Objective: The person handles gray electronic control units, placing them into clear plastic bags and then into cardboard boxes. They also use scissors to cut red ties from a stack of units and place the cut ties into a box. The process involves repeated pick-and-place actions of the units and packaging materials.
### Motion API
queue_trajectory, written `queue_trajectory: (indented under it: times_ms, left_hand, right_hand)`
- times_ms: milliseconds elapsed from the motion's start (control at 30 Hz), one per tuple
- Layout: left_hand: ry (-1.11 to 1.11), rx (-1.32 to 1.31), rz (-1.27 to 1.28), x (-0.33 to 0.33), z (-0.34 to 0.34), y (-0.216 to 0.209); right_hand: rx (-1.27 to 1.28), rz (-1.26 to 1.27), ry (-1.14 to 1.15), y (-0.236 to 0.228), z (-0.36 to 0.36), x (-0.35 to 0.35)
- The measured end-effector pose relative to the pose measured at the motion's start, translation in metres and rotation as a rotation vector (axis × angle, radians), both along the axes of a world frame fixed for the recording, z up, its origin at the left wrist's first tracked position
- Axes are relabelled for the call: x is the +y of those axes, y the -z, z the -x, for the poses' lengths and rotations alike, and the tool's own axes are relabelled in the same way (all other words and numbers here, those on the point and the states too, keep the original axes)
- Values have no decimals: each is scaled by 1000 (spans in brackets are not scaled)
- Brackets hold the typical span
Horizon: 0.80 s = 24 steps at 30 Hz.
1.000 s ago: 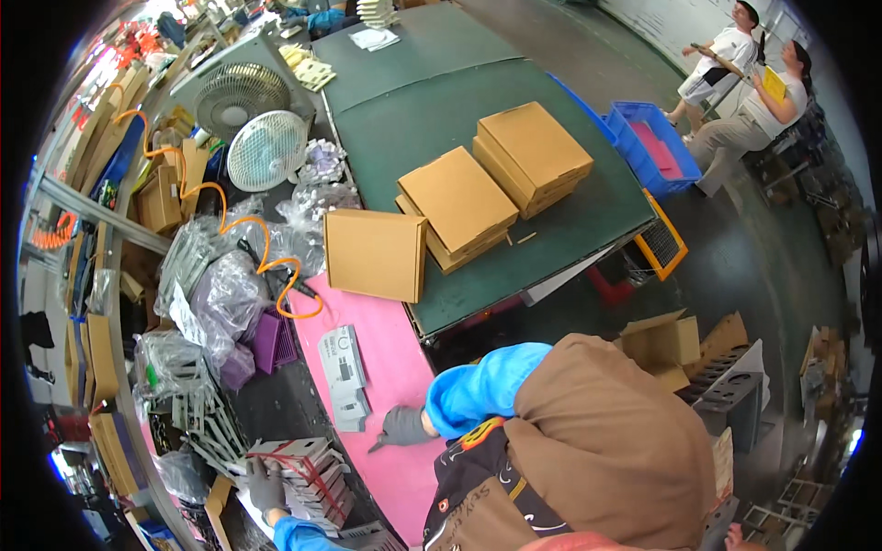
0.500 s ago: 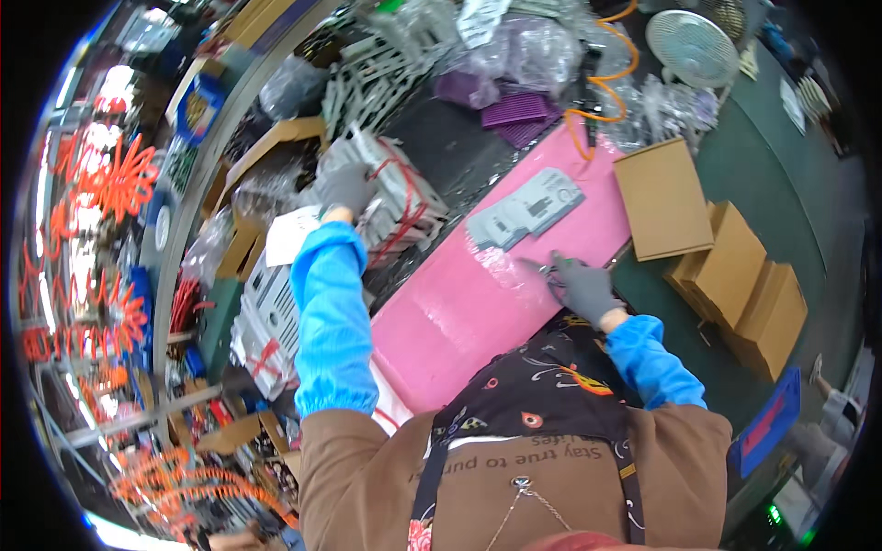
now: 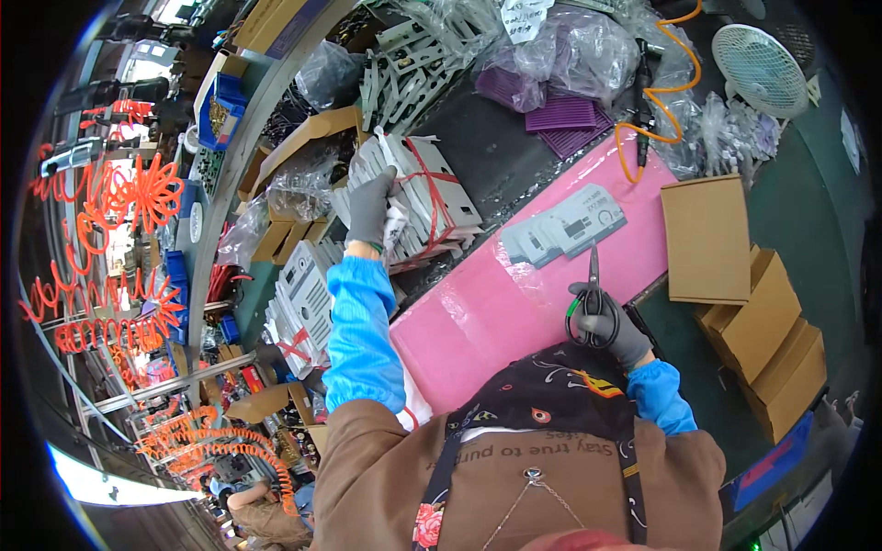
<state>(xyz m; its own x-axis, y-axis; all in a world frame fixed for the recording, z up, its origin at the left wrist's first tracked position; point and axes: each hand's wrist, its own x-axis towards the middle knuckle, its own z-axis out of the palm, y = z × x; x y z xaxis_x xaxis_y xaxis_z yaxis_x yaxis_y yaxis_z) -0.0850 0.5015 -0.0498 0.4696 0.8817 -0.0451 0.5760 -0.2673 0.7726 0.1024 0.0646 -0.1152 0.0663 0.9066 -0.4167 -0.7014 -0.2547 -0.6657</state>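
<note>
In my right hand (image 3: 625,338), gloved in grey, is a pair of scissors (image 3: 594,294) with dark handles; its blades point away from me over the pink sheet (image 3: 459,321). Beyond the tips lies a flat grey metal panel (image 3: 565,225) with cut-outs, partly in clear film. My left hand (image 3: 370,209), also grey-gloved, is closed at the near left side of a bundle of panels (image 3: 441,197) tied with red string. A crumpled white piece (image 3: 395,225) shows beside its fingers and appears to be gripped; the fingertips are partly hidden.
A second tied bundle (image 3: 308,303) stands left of my forearm. Brown cardboard boxes (image 3: 707,239) are at the right. Purple ribbed pieces (image 3: 560,115), an orange coiled hose (image 3: 675,92), loose metal brackets (image 3: 404,78) and a fan (image 3: 758,69) lie farther back.
The white sheet beside my left wrist now shows crumpled at the fingers, against the tied bundle. My right hand has turned the scissors so the blades point away from me. The view has shifted.
</note>
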Motion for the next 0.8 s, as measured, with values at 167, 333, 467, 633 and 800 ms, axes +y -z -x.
queue_trajectory:
  times_ms: [167, 333, 467, 633, 800]
  left_hand:
    - [-287, -331, 370, -34, 11, -47]
    - [-380, -636, 525, -94, 24, -59]
    - [-365, -680, 460, -157, 54, -46]
    - [-126, -307, 318, -238, 37, -83]
    - [-182, -462, 623, -294, 42, -80]
  right_hand:
    - [35, -73, -3, 16, -3, 54]
    - [19, -37, 35, 13, -9, 117]
    - [-27, -139, 155, -17, 1, 111]
    - [-168, -79, 106, -48, 4, 104]
    - [-1002, -531, -56, -25, 2, 146]
